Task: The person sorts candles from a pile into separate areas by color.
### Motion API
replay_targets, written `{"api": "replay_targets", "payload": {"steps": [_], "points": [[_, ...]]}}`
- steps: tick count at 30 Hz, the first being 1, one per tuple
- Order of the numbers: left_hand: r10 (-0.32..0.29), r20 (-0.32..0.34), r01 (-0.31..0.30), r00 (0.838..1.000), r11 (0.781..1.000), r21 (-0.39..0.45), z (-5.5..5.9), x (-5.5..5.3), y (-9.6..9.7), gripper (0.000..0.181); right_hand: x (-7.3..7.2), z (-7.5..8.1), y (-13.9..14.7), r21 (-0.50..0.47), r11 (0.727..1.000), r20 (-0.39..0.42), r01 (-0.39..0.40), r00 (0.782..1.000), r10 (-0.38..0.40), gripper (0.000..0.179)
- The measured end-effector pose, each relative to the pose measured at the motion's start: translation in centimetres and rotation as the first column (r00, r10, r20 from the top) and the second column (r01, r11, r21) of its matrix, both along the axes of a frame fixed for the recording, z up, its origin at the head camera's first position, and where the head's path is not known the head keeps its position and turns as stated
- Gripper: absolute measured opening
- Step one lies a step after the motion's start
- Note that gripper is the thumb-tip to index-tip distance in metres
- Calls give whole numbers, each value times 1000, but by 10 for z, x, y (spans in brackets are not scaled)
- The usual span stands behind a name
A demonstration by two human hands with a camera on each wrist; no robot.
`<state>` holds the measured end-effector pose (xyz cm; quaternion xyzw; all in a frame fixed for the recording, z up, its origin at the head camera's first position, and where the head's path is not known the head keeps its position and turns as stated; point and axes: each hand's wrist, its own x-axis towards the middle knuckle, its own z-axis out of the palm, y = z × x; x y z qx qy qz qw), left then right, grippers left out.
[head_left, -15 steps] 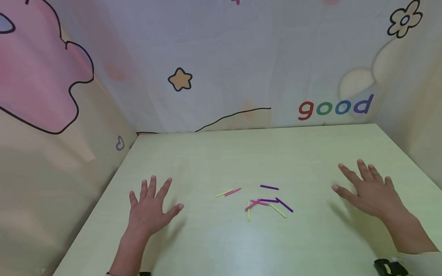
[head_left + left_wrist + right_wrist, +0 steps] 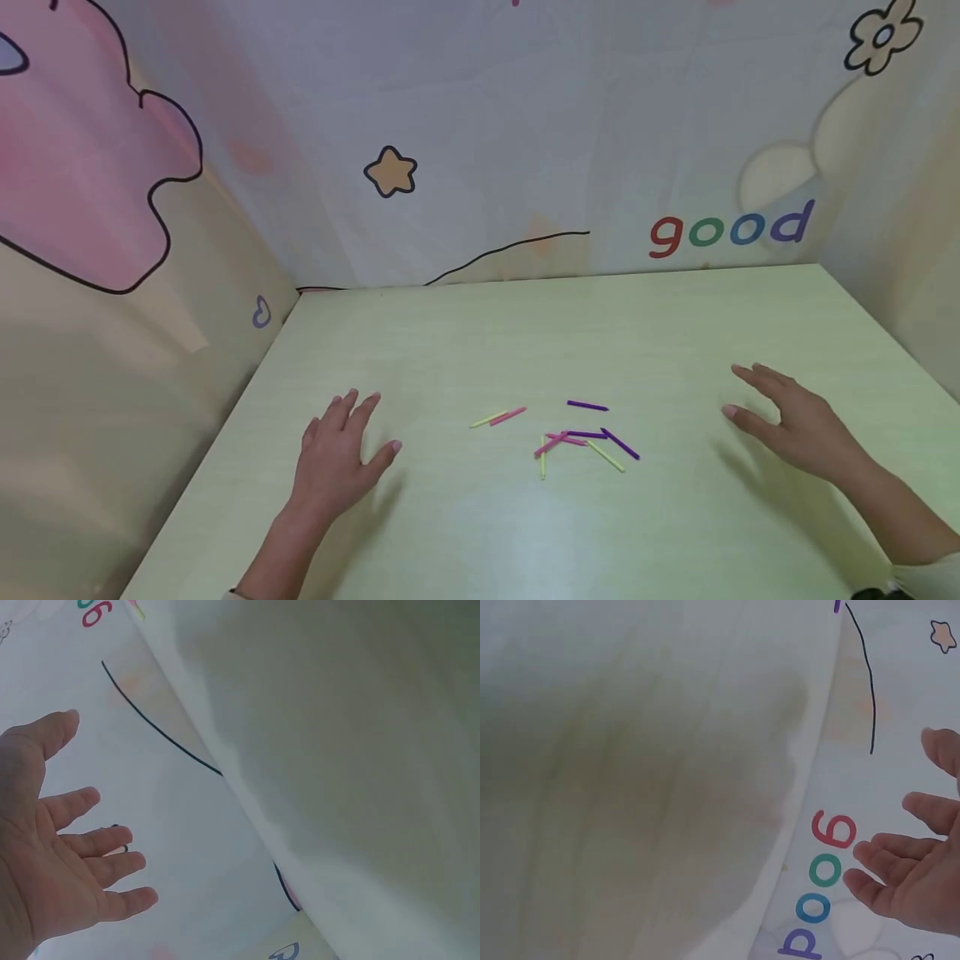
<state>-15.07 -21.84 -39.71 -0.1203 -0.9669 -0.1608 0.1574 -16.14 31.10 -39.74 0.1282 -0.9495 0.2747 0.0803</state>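
Several thin, short sticks lie scattered near the middle of the table in the head view. A purple stick [image 2: 588, 406] lies on its own at the back. Below it, a pink stick [image 2: 551, 445] crosses others in a loose pile, with a yellow stick [image 2: 605, 456] at its right side. Off to the left, another yellow stick [image 2: 488, 419] lies against a pink one. My left hand [image 2: 333, 467] hovers above the table left of the sticks, fingers spread and holding nothing. To their right, my right hand [image 2: 806, 429] is likewise empty, thumb apart from the fingers.
The pale table [image 2: 420, 350] meets a printed cloth backdrop [image 2: 480, 150] along its far edge. Cloth panels stand at the left and right sides too. Colored letters [image 2: 731, 232] spell "good" at the back right.
Both hands have rotated, thumbs uppermost, and their fingers are bent a little more and seen more edge-on. The sticks lie as they did.
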Motion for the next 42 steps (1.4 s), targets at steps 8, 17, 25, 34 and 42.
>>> {"api": "replay_targets", "payload": {"steps": [8,17,25,34,42], "points": [[-41,25,39,999,996,80,-3,-3,0,59,1,-1,-16,-139,990,19,22,1000,-20,54],[-82,64,68,995,977,202,1,-5,11,54,4,0,-25,-194,980,118,32,993,-9,55],[-121,139,70,983,943,324,2,-9,21,49,2,1,-36,-256,966,181,29,983,18,57],[-164,219,50,962,893,448,5,-13,34,45,1,-2,-56,-304,952,193,-17,978,79,54],[-188,270,33,944,871,490,5,-20,51,41,1,0,-70,-357,933,219,-34,968,119,52]]}}
